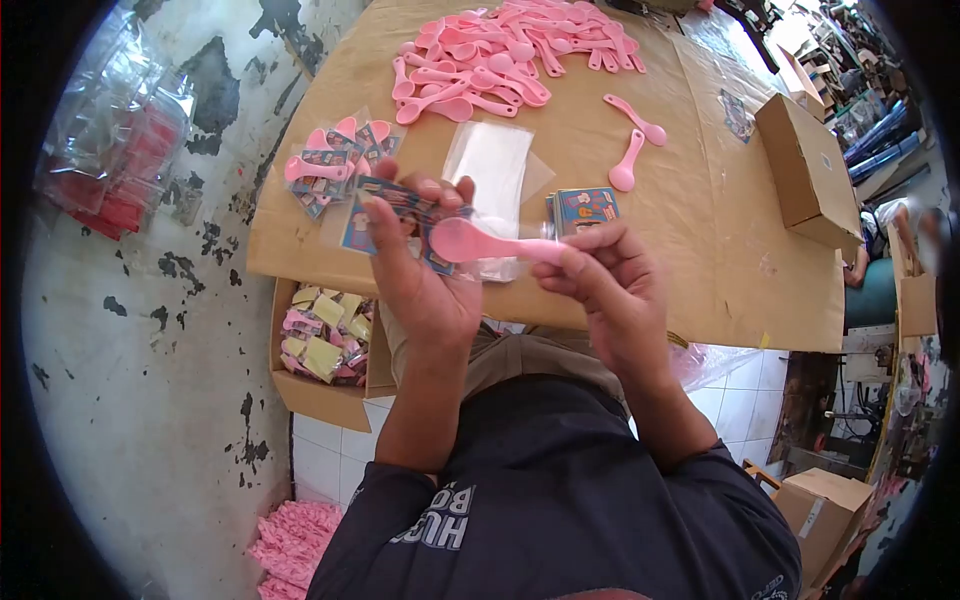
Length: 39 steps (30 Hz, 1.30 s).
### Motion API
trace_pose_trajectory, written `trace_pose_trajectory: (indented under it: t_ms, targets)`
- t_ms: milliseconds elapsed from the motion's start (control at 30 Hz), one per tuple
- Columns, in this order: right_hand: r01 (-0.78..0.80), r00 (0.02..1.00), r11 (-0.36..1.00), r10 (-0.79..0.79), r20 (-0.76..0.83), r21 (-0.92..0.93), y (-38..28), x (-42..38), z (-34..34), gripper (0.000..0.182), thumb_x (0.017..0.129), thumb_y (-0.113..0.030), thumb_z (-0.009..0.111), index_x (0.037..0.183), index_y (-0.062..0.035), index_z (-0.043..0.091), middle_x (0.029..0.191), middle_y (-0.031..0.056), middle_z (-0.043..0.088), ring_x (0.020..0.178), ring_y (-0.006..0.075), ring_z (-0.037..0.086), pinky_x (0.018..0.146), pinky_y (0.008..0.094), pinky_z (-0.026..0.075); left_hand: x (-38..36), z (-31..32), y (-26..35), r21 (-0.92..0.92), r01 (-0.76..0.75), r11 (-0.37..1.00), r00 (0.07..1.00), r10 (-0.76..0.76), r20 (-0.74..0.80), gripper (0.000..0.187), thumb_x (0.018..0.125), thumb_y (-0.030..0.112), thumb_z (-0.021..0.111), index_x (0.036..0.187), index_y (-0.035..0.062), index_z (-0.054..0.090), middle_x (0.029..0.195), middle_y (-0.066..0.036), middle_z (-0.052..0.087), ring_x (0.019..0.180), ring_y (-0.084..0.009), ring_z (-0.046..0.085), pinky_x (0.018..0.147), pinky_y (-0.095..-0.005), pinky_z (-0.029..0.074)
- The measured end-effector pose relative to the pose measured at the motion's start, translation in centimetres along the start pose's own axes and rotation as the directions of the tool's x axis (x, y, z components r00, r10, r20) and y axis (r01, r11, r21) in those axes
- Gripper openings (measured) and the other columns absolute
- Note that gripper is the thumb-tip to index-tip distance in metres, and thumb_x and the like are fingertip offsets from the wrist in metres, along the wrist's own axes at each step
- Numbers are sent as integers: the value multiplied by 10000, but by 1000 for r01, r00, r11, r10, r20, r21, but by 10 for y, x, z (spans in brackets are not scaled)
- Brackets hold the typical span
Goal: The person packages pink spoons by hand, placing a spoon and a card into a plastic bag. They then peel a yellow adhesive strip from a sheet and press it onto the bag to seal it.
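My left hand (pixel 428 290) is palm up, its fingers curled round printed cards in clear plastic bags (pixel 358 228). A pink spoon (pixel 462 241) lies across in front of the cards, its bowl at the left palm and clear film showing around it. My right hand (pixel 625 290) pinches the end of the spoon's handle between thumb and fingers. Beneath the hands lies a stack of clear bags (pixel 492 155). A small stack of printed cards (pixel 592 206) sits just beyond my right hand. Left of my left hand are bagged spoons with cards (pixel 322 166).
A large heap of pink spoons (pixel 510 60) covers the table's far side. Two loose spoons (pixel 626 165) lie nearer. A cardboard box (pixel 815 180) stands at the right edge. Below the table's left corner, an open carton (pixel 325 398) holds packets. Another person's arm (pixel 856 270) shows far right.
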State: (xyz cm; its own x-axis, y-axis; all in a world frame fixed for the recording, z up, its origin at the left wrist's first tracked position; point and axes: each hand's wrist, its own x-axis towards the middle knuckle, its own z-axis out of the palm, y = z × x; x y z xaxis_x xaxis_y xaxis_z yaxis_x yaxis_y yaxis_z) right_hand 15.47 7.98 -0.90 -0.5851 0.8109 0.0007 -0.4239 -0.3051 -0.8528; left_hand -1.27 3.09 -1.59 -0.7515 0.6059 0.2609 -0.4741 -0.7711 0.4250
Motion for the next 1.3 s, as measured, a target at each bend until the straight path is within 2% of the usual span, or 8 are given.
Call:
trace_pose_trajectory:
  t_ms: [133,267,500,567,767,1100,1167,1300]
  targets:
    - [-56,997,998,56,55,-10,3,-12,7,160,997,-29,652,1113,35,561,1067,146,685,1007,233,727,881,341,617,-12,3,-3,-56,126,990,992,-126,12,479,1063,420,549,1389,87,436,980,-56,595,908,-162,614,1061,-461,495]
    - [65,994,984,-48,103,-163,7,-17,4,169,971,-13,688,1071,-5,552,1022,65,657,925,114,676,795,270,599,-28,12,-4,-134,254,958,966,-245,81,462,1068,403,546,1389,86,451,985,-47,580,921,-154,601,1043,-420,502]
    - [145,988,982,-137,69,-122,11,-24,10,224,929,0,727,1016,-52,527,942,4,601,832,55,605,718,217,529,-48,30,1,-93,401,911,912,-388,132,433,1083,353,528,1409,79,451,1001,-38,565,941,-154,588,1021,-386,511]
    - [277,961,922,-265,82,-269,17,-20,4,278,885,-4,762,1005,-58,517,888,-24,547,764,31,539,658,198,467,-48,33,2,-78,416,906,904,-403,139,430,1085,348,523,1412,78,450,1003,-37,564,943,-155,589,1020,-385,512]
    - [271,959,849,-280,49,-455,7,-19,-4,376,815,-60,839,975,-73,500,846,-39,507,684,17,456,584,205,384,-48,28,-4,-135,527,839,846,-503,174,416,1093,332,506,1421,81,454,1017,-38,566,960,-156,594,1035,-379,515]
    - [317,946,785,-305,113,-532,-3,-31,-8,383,808,-45,837,1085,-60,573,845,4,546,641,57,473,555,232,379,-49,18,-2,-54,472,880,879,-464,112,428,1080,324,534,1396,42,472,1218,-142,653,1137,-251,648,1026,-432,532]
    - [490,860,602,-452,236,-630,-6,-33,-14,407,823,-15,804,1176,-53,604,850,29,581,653,120,523,564,264,428,-46,18,-1,-56,478,877,878,-479,4,423,1080,311,533,1402,43,476,1308,-170,634,1189,-281,633,1068,-451,503]
    - [588,798,483,-480,365,-649,-18,-39,-25,397,850,-34,779,1218,-56,634,865,59,615,689,177,578,590,305,480,-43,11,0,-59,461,885,886,-463,-19,407,1077,305,535,1390,47,506,1358,-172,611,1235,-294,608,1108,-473,466]
